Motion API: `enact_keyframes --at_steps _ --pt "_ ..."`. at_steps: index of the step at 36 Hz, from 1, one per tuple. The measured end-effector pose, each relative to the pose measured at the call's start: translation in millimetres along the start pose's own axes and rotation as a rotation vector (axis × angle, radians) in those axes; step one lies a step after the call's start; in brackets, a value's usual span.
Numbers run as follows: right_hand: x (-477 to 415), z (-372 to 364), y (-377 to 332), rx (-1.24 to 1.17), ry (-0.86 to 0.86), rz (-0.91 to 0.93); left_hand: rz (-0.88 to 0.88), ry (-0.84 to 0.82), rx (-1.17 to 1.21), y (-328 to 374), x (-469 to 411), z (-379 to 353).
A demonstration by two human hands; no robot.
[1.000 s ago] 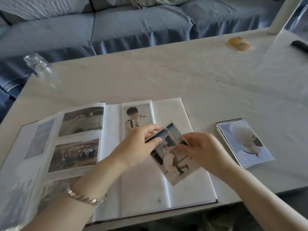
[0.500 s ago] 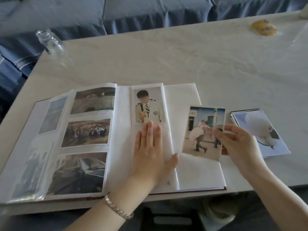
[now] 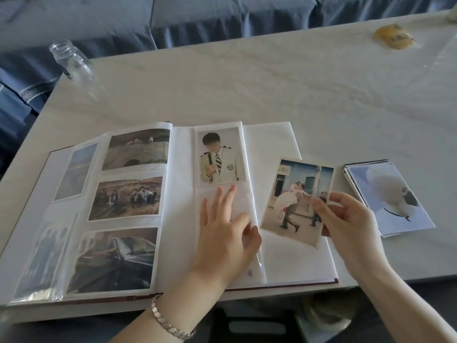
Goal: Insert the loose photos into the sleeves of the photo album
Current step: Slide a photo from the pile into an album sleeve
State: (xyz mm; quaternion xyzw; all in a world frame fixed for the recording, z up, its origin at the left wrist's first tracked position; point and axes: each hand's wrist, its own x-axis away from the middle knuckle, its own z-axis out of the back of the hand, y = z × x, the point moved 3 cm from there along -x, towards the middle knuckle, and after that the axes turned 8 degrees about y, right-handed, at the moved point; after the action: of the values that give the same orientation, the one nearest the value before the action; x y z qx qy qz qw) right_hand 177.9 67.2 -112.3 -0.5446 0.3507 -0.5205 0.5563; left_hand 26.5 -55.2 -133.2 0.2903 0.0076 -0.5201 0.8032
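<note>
- I log the album: white pages, maroon cover edge.
- table: off-white, faint veining.
- sofa: slate blue.
- photo: blue sky, white dress, cream border.
- stack: top print pale blue and white.
- packet: yellow.
- bracelet: silver.

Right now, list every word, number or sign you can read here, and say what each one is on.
"具行": on the shop sign in the loose photo that the right hand holds; a character before it is cut off.
Print on the yellow packet: too blurred to read.
Dark label band on the glass jar: unreadable.
Jacket badge in the portrait photo in the album: no legible letters.
</note>
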Motion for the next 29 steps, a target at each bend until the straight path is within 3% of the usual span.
enact_keyframes --at_steps 11,19,29 --pt "14 -10 10 0.086 -0.014 0.053 -0.019 0.009 0.024 1 7 -2" --pt "20 -3 -1 -0.030 0.090 0.102 0.017 -0.018 0.093 -1 10 -2" --pt "28 -11 6 0.048 0.029 0.084 0.042 -0.006 0.139 -2 10 -2"
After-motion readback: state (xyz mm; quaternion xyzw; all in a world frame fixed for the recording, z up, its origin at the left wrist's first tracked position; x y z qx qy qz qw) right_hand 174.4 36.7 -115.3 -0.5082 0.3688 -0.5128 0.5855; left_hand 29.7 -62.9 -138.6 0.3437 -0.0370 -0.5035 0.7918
